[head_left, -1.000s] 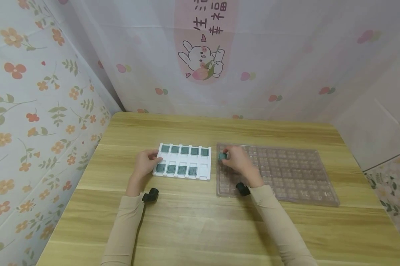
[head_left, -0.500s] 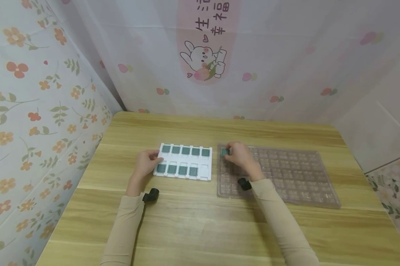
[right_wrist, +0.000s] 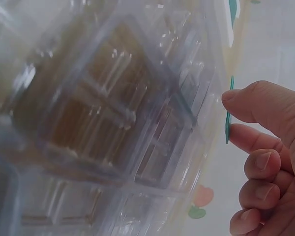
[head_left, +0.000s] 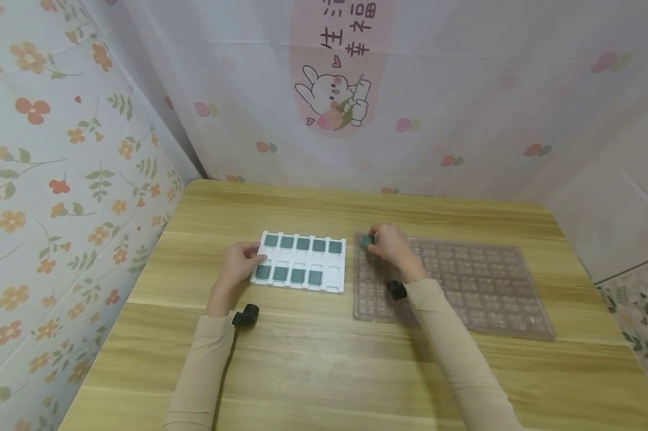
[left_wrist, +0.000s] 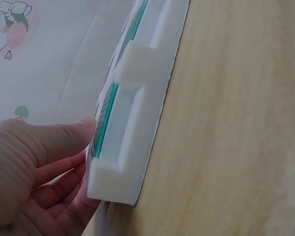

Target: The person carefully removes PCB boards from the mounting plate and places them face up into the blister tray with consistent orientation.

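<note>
A white tray (head_left: 333, 278) with two rows of square green chips (head_left: 303, 243) lies on the table; its front right slot has no chip. My left hand (head_left: 238, 263) grips the tray's left end, and the left wrist view shows the thumb (left_wrist: 71, 137) on its edge beside a chip. My right hand (head_left: 393, 246) pinches one thin green chip (head_left: 366, 240) between thumb and fingers, over the far left corner of a clear plastic tray (head_left: 480, 287). Seen edge-on in the right wrist view, that chip (right_wrist: 228, 129) stands apart from the clear pockets, other fingers curled.
The wooden table (head_left: 313, 371) runs to a white printed curtain (head_left: 442, 120) at the back and a floral one (head_left: 87, 179) at the left. A black wrist camera (head_left: 245, 316) sits at the left wrist, another black one (head_left: 396, 290) at the right.
My right hand has moved a little toward the back edge of the clear tray with the chip still pinched. My left hand has kept its hold on the white tray.
</note>
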### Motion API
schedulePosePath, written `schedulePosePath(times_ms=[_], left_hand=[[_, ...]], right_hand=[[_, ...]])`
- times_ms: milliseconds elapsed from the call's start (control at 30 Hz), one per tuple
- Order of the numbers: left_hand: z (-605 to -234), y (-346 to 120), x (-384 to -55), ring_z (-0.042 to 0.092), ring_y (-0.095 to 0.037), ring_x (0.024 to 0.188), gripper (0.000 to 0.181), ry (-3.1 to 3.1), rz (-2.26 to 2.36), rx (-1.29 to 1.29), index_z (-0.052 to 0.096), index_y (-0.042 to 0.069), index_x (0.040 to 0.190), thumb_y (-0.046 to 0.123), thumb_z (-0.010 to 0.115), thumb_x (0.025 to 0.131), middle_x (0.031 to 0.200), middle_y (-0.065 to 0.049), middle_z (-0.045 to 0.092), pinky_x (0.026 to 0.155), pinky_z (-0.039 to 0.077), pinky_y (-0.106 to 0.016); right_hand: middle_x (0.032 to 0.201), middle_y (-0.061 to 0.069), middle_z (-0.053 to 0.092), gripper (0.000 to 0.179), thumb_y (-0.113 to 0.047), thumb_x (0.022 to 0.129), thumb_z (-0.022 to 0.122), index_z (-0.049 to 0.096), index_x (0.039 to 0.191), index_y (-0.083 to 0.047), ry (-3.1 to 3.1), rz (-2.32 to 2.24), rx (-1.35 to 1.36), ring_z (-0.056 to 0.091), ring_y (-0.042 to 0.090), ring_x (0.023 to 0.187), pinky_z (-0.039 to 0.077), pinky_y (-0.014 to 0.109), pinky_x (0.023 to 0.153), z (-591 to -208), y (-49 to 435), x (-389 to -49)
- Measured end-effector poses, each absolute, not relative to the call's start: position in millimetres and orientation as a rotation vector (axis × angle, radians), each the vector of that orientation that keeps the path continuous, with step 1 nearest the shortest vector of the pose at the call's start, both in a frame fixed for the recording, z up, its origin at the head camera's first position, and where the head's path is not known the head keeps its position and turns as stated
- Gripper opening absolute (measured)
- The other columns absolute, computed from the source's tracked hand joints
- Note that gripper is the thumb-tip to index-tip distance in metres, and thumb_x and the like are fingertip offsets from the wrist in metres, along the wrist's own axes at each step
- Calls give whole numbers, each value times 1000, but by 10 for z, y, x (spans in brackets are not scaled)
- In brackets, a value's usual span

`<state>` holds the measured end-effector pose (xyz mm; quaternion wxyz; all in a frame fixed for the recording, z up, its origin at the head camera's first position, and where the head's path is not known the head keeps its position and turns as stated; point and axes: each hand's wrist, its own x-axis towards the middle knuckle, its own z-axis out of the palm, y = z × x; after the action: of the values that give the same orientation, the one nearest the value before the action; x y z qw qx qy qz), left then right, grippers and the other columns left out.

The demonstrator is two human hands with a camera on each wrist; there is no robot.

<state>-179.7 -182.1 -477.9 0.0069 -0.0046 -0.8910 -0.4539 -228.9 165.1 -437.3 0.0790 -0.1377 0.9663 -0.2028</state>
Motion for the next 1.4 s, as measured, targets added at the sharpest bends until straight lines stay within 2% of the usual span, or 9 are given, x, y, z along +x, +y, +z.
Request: schedulePosePath(times_ms=[233, 400, 567, 1167, 1400], left_hand=[[-4771, -1823, -1793, 56, -27, 80, 37, -2789, -1427, -4, 59, -12, 115, 2, 69, 82, 102, -25, 65, 66, 42, -25], [-4768, -1823, -1787, 57, -28, 80, 36, -2782, -1427, -1, 60, -13, 114, 2, 69, 82, 98, -25, 65, 66, 43, -27], [-4775, -1826, -1797, 57, -28, 82, 37, -2800, -1426, 20, 60, -11, 115, 3, 69, 82, 102, -25, 65, 68, 44, -28], [-4784, -1826, -1793, 56, -26, 80, 38, -2777, -1446, 18, 59, -12, 115, 3, 69, 82, 102, -26, 65, 65, 43, -23], [-4791, -1823, -1794, 57, -27, 80, 38, -2773, -1438, 15, 60, -12, 115, 3, 70, 82, 101, -26, 65, 65, 43, -25]], right_hand=[[89, 14, 66, 29, -13, 83, 70, 62, 105, 4, 2879, -587, -405, 55, 17, 63, 46, 31, 59, -4378, 1672, -2329], [92, 15, 66, 28, -14, 84, 70, 62, 105, 3, 2874, -569, -405, 56, 18, 67, 46, 33, 63, -4375, 1651, -2339], [93, 15, 66, 27, -14, 84, 70, 63, 104, 3, 2871, -551, -401, 58, 21, 72, 48, 37, 67, -4362, 1625, -2341], [100, 15, 67, 26, -16, 83, 71, 66, 101, 1, 2944, -432, -401, 61, 24, 77, 49, 38, 70, -4437, 1583, -2342], [98, 15, 67, 26, -16, 84, 71, 65, 102, 1, 2946, -428, -389, 61, 24, 78, 49, 38, 71, -4440, 1576, -2339]])
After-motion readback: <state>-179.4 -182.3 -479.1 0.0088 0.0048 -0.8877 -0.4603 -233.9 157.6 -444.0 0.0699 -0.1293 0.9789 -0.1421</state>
